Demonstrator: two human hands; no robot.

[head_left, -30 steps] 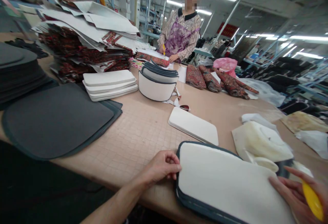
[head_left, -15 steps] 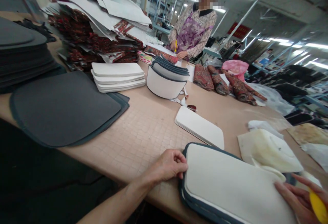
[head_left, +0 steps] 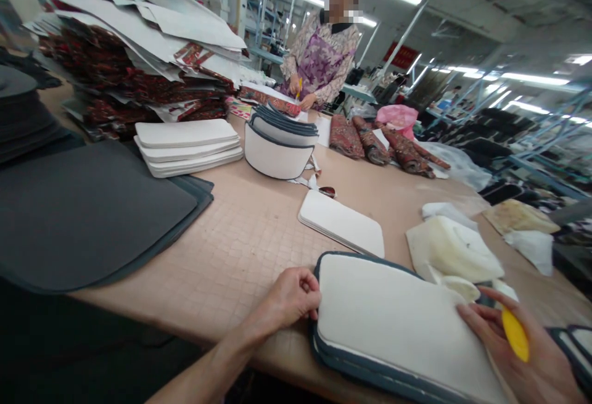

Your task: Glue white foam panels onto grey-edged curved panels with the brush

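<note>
Close in front of me lies a stack of dark-blue pads with rounded corners, topped by a white panel [head_left: 393,317]. At the panel's left edge, my left hand [head_left: 296,296] is closed, thumb and fingers pinching the edge. My right hand [head_left: 522,336] lies at the panel's right side, fingers curled round a tool with a yellow handle [head_left: 515,333]; its working end is hidden. The fingertips of that hand touch the panel. Just past them sits a crumpled cream foam-like piece [head_left: 456,250]. Beyond the stack rests a smaller pile of white panels [head_left: 342,222].
Dark grey sheets [head_left: 92,213] hang over the table's front edge at left, with white panels [head_left: 189,142] on their corner. Curved pads [head_left: 280,145] stand mid-table. A tall fabric heap [head_left: 139,65] rises behind. Patterned rolls [head_left: 370,139] lie near a co-worker [head_left: 319,65].
The view has swung to the right, so things sit further left in it. Both hands stay at the white panel's edges, and more of my right hand shows.
</note>
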